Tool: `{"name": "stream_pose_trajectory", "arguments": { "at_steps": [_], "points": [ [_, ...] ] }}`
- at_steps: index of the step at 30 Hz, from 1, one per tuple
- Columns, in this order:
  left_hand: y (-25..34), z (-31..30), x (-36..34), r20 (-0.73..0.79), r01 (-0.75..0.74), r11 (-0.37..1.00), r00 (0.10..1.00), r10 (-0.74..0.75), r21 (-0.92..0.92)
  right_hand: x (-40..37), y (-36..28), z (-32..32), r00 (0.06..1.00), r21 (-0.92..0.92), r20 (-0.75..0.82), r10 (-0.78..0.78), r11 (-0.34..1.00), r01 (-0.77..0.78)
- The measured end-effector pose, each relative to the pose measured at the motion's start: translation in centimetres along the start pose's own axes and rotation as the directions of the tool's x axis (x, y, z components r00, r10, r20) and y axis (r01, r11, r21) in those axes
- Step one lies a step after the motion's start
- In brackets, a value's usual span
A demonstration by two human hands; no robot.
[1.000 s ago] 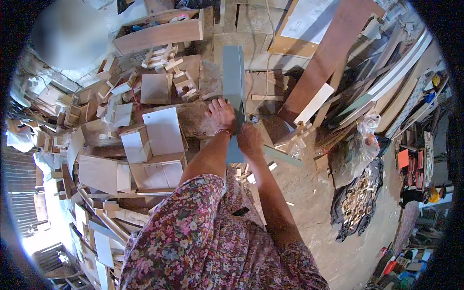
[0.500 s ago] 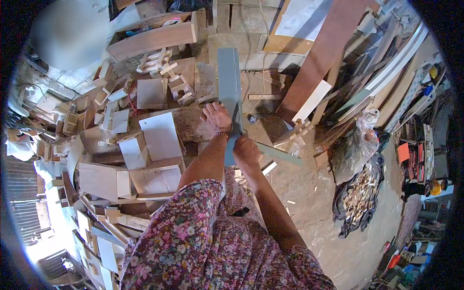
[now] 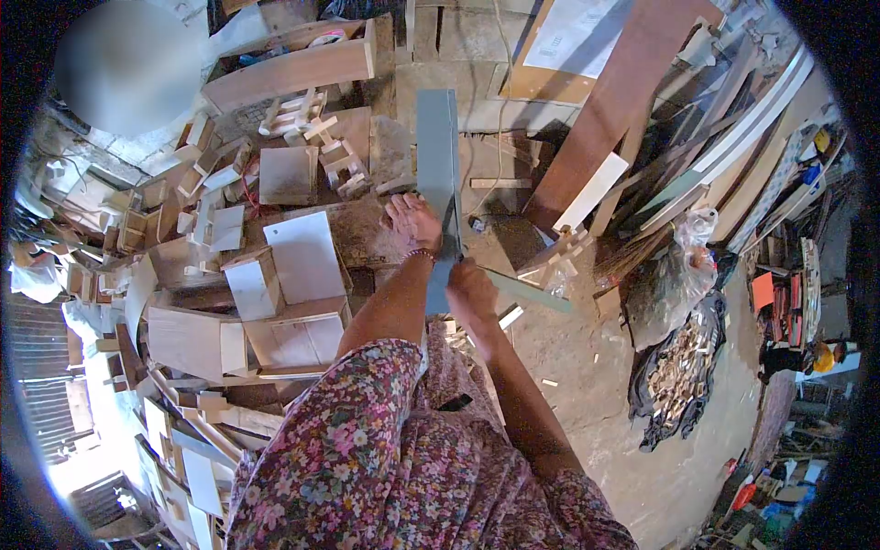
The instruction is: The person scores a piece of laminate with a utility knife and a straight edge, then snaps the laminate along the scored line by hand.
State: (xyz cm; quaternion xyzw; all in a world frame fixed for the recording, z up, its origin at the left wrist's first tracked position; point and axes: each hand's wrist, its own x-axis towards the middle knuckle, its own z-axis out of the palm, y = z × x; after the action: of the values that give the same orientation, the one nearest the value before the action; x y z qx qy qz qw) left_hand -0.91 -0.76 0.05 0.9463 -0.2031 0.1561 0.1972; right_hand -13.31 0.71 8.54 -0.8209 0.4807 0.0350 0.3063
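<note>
A long grey-blue board point(image 3: 435, 142) lies lengthwise in front of me, its near end close to my clothing. My left hand point(image 3: 412, 223) rests against its left edge with the fingers spread, partly over the brown wooden surface point(image 3: 362, 229). On the board's right edge, my right hand point(image 3: 471, 289) is closed in a fist; what it holds is hidden. A thin dark shape, too unclear to name, runs along the board above that fist. From beside the right hand, a narrow grey-green strip point(image 3: 527, 290) extends to the right.
Cut wood pieces and boxes point(image 3: 302, 257) crowd the left. A brown plank point(image 3: 605, 119) leans at the upper right, near long curved strips point(image 3: 747, 137). Wood scraps point(image 3: 678, 376) lie on dark plastic on the floor point(image 3: 587, 394). An open wooden box point(image 3: 298, 75) stands at upper left.
The far part of the grey-blue board has shifted or turned slightly to the right. My right hand has moved slightly to the right; my left hand stays beside the board.
</note>
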Motion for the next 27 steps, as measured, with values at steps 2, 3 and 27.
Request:
{"name": "stream_pose_trajectory", "arguments": {
  "at_steps": [2,3,27],
  "points": [
    [0.0,-0.2,0.0,0.057,0.009,0.999,0.998,-0.006,-0.042,0.7,0.3,0.6,0.998,-0.023,-0.058,-0.024,0.999,0.023],
    [0.1,-0.5,0.0,0.111,0.016,0.996,0.994,-0.007,-0.083,1.3,0.5,1.0,0.992,-0.044,-0.118,-0.049,0.998,0.045],
    [0.2,-0.5,0.2,0.233,0.015,0.998,0.972,-0.002,-0.054,8.3,-0.7,2.4,0.974,-0.162,-0.192,-0.121,0.983,0.09]
  ]
}}
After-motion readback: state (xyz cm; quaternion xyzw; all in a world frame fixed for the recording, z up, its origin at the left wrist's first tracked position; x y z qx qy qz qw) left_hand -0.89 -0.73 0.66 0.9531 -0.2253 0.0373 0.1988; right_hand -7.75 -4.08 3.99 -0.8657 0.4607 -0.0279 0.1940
